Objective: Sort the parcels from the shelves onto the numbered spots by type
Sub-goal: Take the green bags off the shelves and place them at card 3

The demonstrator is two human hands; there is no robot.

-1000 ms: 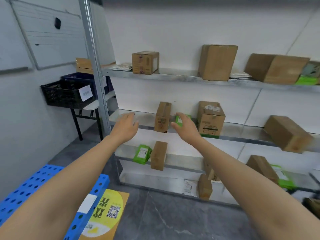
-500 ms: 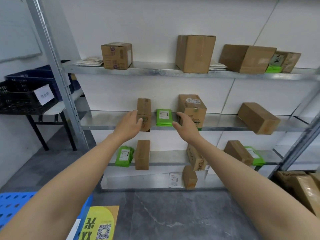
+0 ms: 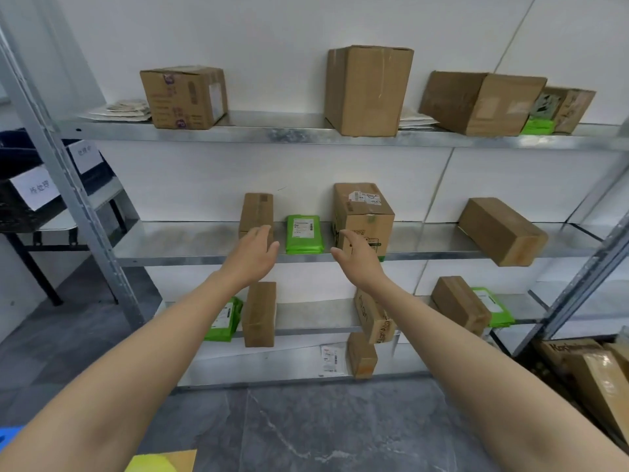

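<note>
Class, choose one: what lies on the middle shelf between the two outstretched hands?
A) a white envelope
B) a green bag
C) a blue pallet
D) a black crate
B: the green bag lies flat on the shelf, seen in the gap between the left hand and the right hand.

Black crate (image 3: 15,216) w/ white paper label (image 3: 37,190) sits on a surface (image 3: 66,223) at far left. White wall (image 3: 272,35) behind, grey marbled floor (image 3: 306,437) below.
</note>
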